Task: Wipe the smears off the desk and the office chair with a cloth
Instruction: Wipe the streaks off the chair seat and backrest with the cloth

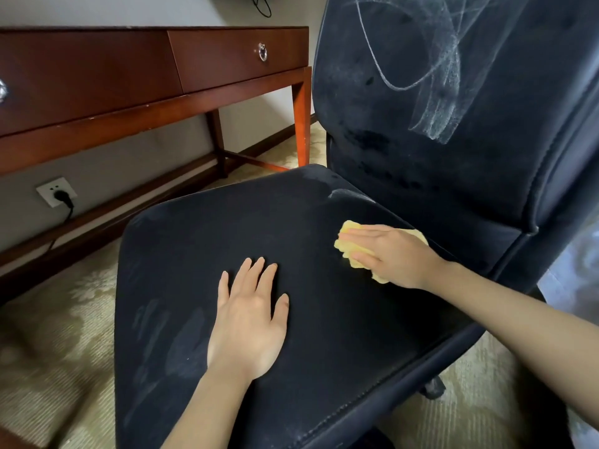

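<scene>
Wall socket (pixel 48 190): white, low on the wall (black plug (pixel 62 196) seated in it)
Carpet (pixel 55 335): beige, faintly patterned

One wide head-worn camera looks down, close above the chair seat (pixel 201 241). The backrest (pixel 486 157) fills its upper right.

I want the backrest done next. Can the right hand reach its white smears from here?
Probably yes. The right hand lies flat on the cloth at the rear of the seat, below the backrest; nothing blocks the way up to the smears.
</scene>
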`<state>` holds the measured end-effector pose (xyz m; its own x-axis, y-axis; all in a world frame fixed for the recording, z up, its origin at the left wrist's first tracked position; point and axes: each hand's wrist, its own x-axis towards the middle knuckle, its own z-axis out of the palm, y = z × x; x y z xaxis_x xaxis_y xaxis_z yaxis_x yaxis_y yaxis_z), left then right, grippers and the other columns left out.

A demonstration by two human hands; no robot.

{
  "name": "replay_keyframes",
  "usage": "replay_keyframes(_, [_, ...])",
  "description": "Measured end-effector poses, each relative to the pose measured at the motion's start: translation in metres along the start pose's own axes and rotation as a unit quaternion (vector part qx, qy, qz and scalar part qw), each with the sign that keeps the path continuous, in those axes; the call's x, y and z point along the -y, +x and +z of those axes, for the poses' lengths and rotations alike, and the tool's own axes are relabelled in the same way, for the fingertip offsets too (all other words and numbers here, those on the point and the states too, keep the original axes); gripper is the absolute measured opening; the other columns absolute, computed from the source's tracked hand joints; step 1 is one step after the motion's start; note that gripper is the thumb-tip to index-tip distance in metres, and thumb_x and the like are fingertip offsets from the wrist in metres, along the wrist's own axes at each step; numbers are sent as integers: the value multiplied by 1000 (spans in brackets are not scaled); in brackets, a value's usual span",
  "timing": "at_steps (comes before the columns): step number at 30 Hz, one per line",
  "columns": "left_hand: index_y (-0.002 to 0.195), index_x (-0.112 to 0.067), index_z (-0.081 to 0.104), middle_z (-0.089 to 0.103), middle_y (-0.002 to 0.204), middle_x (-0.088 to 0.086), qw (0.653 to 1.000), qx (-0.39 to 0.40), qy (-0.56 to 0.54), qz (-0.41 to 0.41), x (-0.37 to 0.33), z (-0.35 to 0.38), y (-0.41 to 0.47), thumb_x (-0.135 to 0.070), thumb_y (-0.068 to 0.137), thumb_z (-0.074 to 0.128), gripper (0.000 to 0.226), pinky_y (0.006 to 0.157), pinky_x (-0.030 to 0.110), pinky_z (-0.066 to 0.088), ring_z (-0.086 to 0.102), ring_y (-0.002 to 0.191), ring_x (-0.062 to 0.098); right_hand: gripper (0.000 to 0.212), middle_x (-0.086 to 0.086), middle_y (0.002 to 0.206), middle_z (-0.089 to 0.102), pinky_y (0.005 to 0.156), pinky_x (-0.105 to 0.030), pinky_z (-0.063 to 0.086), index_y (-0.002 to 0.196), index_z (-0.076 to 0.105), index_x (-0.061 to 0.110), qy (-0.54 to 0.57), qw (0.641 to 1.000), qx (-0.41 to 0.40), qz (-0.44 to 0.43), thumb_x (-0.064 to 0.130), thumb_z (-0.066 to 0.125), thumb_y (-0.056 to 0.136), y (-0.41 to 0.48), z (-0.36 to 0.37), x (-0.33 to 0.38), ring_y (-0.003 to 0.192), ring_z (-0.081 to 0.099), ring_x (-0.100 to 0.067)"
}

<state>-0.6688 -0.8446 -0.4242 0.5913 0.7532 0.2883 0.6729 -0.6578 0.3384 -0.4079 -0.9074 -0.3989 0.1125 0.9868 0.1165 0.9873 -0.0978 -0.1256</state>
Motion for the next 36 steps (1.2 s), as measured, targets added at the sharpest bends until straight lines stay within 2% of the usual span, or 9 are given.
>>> replay_keyframes(4, [151, -25, 19, 13, 158, -10, 1000, -7, 5, 3, 0, 1, -1, -41, 99, 24, 54, 109, 22, -24, -6, 145, 4, 40, 6, 136, 50, 95, -38, 43, 140, 39, 35, -39, 994, 6, 103, 36, 35, 101, 5, -5, -27, 127, 41, -18])
replay_keyframes(7, [151, -25, 18, 12, 158, -10, 1000, -4, 6, 8, 0, 1, 0, -41, 99, 23, 54, 110, 22, -24, -6, 145, 4, 37, -9, 124, 57, 82, -39, 47, 136, 45, 29, -41, 979, -21, 200, 37, 35, 101, 27, -3, -38, 110, 55, -30])
replay_keyframes(10, [151, -26, 17, 10, 159, -10, 1000, -1, 3, 17, 0, 1, 1, -39, 100, 22, 53, 111, 21, -23, -7, 144, 3, 35, -12, 115, 60, 71, -33, 39, 129, 50, 24, -45, 963, -39, 264, 35, 33, 101, 58, 0, -42, 102, 57, -33])
replay_keyframes(17, [151, -25, 20, 15, 157, -10, 1000, -11, 4, 28, 0, 2, -1, -37, 100, 25, 53, 113, 23, -20, -5, 144, 3, 33, -13, 129, 54, 92, -38, 38, 131, 48, 19, -17, 947, -34, 320, 24, 38, 99, 126, 13, -31, 119, 47, -33])
replay_keyframes(20, [151, -25, 21, 17, 157, -9, 999, -16, 2, 27, -1, 3, -1, -36, 99, 26, 53, 114, 23, -19, -3, 145, 4, 43, -11, 136, 49, 98, -39, 35, 140, 40, 24, -28, 957, -17, 287, 23, 41, 97, 143, 16, -18, 122, 44, -33])
replay_keyframes(24, [151, -27, 18, 14, 158, -8, 999, -12, 30, 27, -1, 4, 0, -37, 99, 23, 53, 114, 26, -19, -6, 145, 6, 40, -6, 136, 50, 91, -39, 42, 138, 44, 27, -36, 988, -39, 142, 27, 40, 97, 152, 27, 11, 118, 50, -31])
replay_keyframes(28, [150, -29, 18, 11, 158, -8, 998, -8, 59, 24, -4, 3, -1, -38, 99, 21, 52, 113, 29, -22, -11, 145, 8, 40, -2, 135, 53, 96, -40, 44, 140, 43, 29, -11, 999, -43, 22, 33, 39, 100, 131, 35, 30, 119, 50, -26])
replay_keyframes(32, [146, -29, 26, 15, 156, -8, 998, -10, 60, 21, -7, 2, -2, -41, 99, 18, 49, 115, 32, -20, -10, 145, 9, 39, 5, 140, 50, 107, -33, 34, 139, 46, 27, 28, 998, -32, -55, 30, 42, 100, 92, 32, 35, 128, 45, -20])
replay_keyframes(36, [150, -28, 14, 7, 158, -8, 999, 11, 52, 13, -13, 4, -6, -50, 95, 1, 61, 114, 30, -21, -16, 144, 11, 41, 11, 143, 45, 110, -30, 26, 141, 43, 29, 40, 995, -6, -90, 30, 41, 100, 49, 24, 40, 131, 39, -15])
